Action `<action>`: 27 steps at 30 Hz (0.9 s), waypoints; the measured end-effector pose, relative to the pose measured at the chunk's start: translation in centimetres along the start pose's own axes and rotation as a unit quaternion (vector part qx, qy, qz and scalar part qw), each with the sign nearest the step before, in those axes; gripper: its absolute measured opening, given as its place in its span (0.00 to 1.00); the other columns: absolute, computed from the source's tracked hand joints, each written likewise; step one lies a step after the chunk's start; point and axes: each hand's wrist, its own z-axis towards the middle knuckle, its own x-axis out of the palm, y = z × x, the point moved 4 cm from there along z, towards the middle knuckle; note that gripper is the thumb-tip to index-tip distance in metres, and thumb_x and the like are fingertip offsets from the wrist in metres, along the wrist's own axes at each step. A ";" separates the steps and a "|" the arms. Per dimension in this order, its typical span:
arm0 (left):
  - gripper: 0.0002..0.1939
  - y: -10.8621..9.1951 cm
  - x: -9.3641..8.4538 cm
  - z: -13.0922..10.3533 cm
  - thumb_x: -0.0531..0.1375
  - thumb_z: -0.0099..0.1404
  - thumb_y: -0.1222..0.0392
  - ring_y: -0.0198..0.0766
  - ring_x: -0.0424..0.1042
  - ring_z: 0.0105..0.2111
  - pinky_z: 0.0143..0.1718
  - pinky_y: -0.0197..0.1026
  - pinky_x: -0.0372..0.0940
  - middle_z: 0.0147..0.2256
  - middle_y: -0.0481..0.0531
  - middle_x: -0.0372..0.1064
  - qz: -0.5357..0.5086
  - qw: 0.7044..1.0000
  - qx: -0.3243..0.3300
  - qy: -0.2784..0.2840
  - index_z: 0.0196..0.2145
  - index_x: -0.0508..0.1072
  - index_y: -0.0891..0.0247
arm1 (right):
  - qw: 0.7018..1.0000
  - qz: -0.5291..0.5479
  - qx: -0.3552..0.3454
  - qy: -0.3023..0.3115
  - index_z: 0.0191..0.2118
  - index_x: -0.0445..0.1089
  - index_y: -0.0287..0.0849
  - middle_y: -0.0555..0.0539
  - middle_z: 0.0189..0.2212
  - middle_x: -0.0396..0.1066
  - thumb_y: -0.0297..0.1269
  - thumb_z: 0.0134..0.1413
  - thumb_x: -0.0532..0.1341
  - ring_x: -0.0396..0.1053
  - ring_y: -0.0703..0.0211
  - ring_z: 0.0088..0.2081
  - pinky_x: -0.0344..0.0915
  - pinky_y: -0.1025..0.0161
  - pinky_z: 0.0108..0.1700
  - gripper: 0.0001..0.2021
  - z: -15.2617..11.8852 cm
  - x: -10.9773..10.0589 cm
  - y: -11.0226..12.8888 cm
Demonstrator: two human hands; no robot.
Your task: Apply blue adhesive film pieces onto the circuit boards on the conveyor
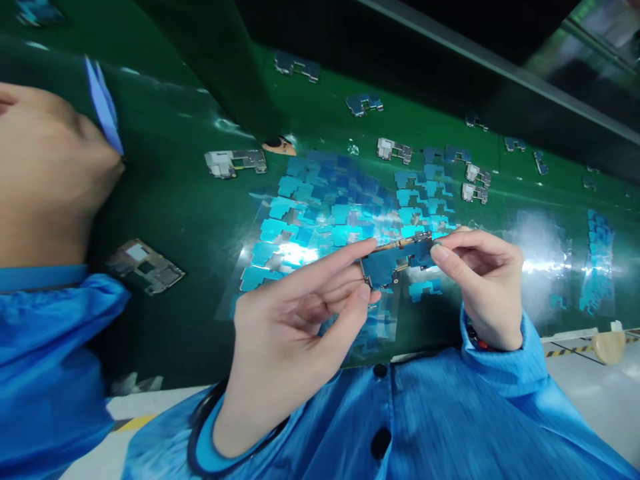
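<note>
Between my two hands is a small circuit board (381,268) with a dark blue film over its upper face, tilted above the green table. My left hand (305,313) pinches its left end between thumb and fingers. At the right end, the thumb and index finger of my right hand (477,270) are closed on the board's corner. Below and behind the board lie clear sheets bearing rows of cut blue film pieces (283,233). A narrower run of such film pieces (410,190) continues beside them.
Several bare boards lie about, such as a grey board (236,163) and a nearer board (147,267). Blue-covered boards (297,67) rest farther back. A co-worker's hand (50,173) is at the left, by pale blue tweezers (104,107). Another film sheet (597,260) lies right.
</note>
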 end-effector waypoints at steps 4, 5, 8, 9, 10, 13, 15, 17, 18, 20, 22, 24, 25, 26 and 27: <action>0.17 0.0 -0.1 -0.1 0.65 0.56 0.64 0.31 0.71 0.22 0.35 0.35 0.76 0.25 0.42 0.74 0.006 1.000 0.000 -0.003 0.44 0.80 0.50 | 1.000 0.005 -0.008 0.004 0.30 0.76 0.46 0.54 0.26 0.75 0.26 0.47 0.68 0.73 0.65 0.29 0.74 0.67 0.30 0.06 0.1 0.1 0.2; 0.18 0.0 -0.1 -0.1 0.65 0.56 0.64 0.31 0.71 0.22 0.35 0.35 0.76 0.26 0.42 0.75 0.011 1.000 0.001 -0.004 0.45 0.80 0.50 | 1.000 0.007 -0.009 0.006 0.30 0.77 0.46 0.54 0.26 0.75 0.25 0.47 0.68 0.73 0.65 0.30 0.74 0.67 0.30 0.07 0.1 0.2 0.2; 0.19 0.1 -0.1 -0.2 0.65 0.57 0.65 0.30 0.71 0.22 0.36 0.36 0.76 0.26 0.42 0.75 0.024 1.000 0.011 -0.007 0.46 0.79 0.51 | 1.000 0.008 -0.006 0.005 0.30 0.77 0.45 0.54 0.26 0.75 0.25 0.46 0.68 0.73 0.65 0.29 0.74 0.68 0.31 0.07 0.2 0.3 0.2; 0.19 0.1 -0.1 -0.2 0.65 0.57 0.65 0.29 0.71 0.22 0.37 0.35 0.76 0.26 0.42 0.74 0.023 1.000 0.015 -0.006 0.47 0.78 0.52 | 1.000 0.010 -0.005 0.004 0.29 0.77 0.45 0.54 0.26 0.75 0.24 0.46 0.68 0.73 0.65 0.29 0.74 0.68 0.31 0.07 0.2 0.3 0.2; 0.20 0.1 -0.1 -0.2 0.64 0.58 0.66 0.29 0.71 0.23 0.38 0.35 0.76 0.26 0.41 0.74 0.018 1.000 0.018 -0.005 0.48 0.78 0.52 | 1.000 0.013 -0.003 0.004 0.29 0.77 0.45 0.54 0.26 0.75 0.24 0.45 0.68 0.73 0.65 0.29 0.74 0.68 0.31 0.07 0.2 0.3 0.2; 0.22 0.2 0.0 -0.2 0.64 0.59 0.67 0.27 0.72 0.25 0.40 0.32 0.75 0.27 0.40 0.75 -0.005 1.000 0.022 0.004 0.50 0.76 0.50 | 1.000 0.019 0.001 0.005 0.29 0.77 0.45 0.53 0.26 0.76 0.24 0.45 0.68 0.73 0.65 0.30 0.74 0.67 0.31 0.07 0.3 0.4 0.2; 0.20 0.2 0.0 -0.1 0.63 0.59 0.67 0.27 0.74 0.25 0.38 0.30 0.75 0.28 0.40 0.76 0.002 1.000 0.026 0.013 0.49 0.77 0.51 | 1.000 0.020 0.000 0.007 0.29 0.78 0.45 0.53 0.26 0.76 0.24 0.45 0.68 0.73 0.65 0.30 0.74 0.68 0.31 0.08 0.3 0.3 0.3; 0.16 0.1 0.0 -0.1 0.63 0.59 0.66 0.29 0.75 0.24 0.36 0.31 0.76 0.28 0.41 0.76 0.024 0.999 0.032 0.018 0.46 0.79 0.54 | 1.000 0.022 -0.005 0.011 0.29 0.78 0.46 0.54 0.26 0.75 0.23 0.45 0.68 0.73 0.66 0.29 0.73 0.69 0.31 0.08 0.3 0.3 0.4; 0.16 0.1 0.0 0.0 0.63 0.60 0.66 0.29 0.75 0.24 0.35 0.32 0.76 0.28 0.42 0.76 0.031 0.999 0.034 0.018 0.45 0.79 0.55 | 1.000 0.023 -0.007 0.015 0.29 0.78 0.46 0.54 0.26 0.75 0.23 0.46 0.68 0.72 0.67 0.29 0.72 0.70 0.31 0.09 0.4 0.3 0.4; 0.16 0.1 -0.1 0.0 0.63 0.60 0.66 0.30 0.75 0.25 0.36 0.33 0.76 0.28 0.42 0.76 0.036 0.999 0.037 0.016 0.45 0.79 0.55 | 1.000 0.022 -0.009 0.019 0.30 0.78 0.46 0.55 0.26 0.75 0.23 0.46 0.68 0.71 0.68 0.28 0.71 0.71 0.30 0.09 0.4 0.3 0.4; 0.16 0.1 -0.1 0.0 0.63 0.60 0.66 0.29 0.76 0.25 0.37 0.32 0.76 0.27 0.41 0.76 0.036 0.999 0.037 0.013 0.46 0.78 0.53 | 1.000 0.021 -0.009 0.020 0.30 0.78 0.45 0.55 0.25 0.75 0.23 0.47 0.68 0.71 0.69 0.28 0.71 0.71 0.30 0.08 0.4 0.4 0.3; 0.18 0.2 -0.1 -0.1 0.63 0.60 0.66 0.28 0.75 0.26 0.38 0.31 0.75 0.27 0.40 0.76 0.031 0.999 0.032 0.010 0.47 0.78 0.52 | 1.000 0.021 -0.011 0.019 0.30 0.78 0.45 0.55 0.26 0.75 0.23 0.47 0.68 0.71 0.69 0.29 0.71 0.71 0.31 0.08 0.3 0.3 0.3; 0.19 0.3 -0.1 -0.1 0.63 0.60 0.66 0.28 0.75 0.26 0.39 0.31 0.75 0.27 0.40 0.76 0.028 0.999 0.029 0.009 0.47 0.78 0.51 | 1.000 0.021 -0.012 0.018 0.30 0.78 0.45 0.55 0.26 0.75 0.23 0.47 0.68 0.72 0.69 0.29 0.71 0.70 0.31 0.08 0.3 0.3 0.2; 0.19 0.4 -0.1 -0.1 0.64 0.59 0.66 0.27 0.74 0.26 0.39 0.31 0.75 0.28 0.41 0.76 0.024 0.999 0.028 0.007 0.48 0.78 0.51 | 1.000 0.020 -0.013 0.018 0.30 0.78 0.45 0.55 0.26 0.75 0.23 0.47 0.68 0.72 0.69 0.29 0.71 0.70 0.32 0.08 0.3 0.3 0.2; 0.20 0.4 -0.1 -0.1 0.64 0.59 0.66 0.27 0.74 0.26 0.40 0.31 0.74 0.28 0.41 0.76 0.020 0.999 0.027 0.005 0.48 0.77 0.51 | 1.000 0.020 -0.015 0.017 0.30 0.78 0.45 0.55 0.26 0.75 0.23 0.47 0.68 0.72 0.68 0.29 0.71 0.70 0.32 0.08 0.3 0.3 0.2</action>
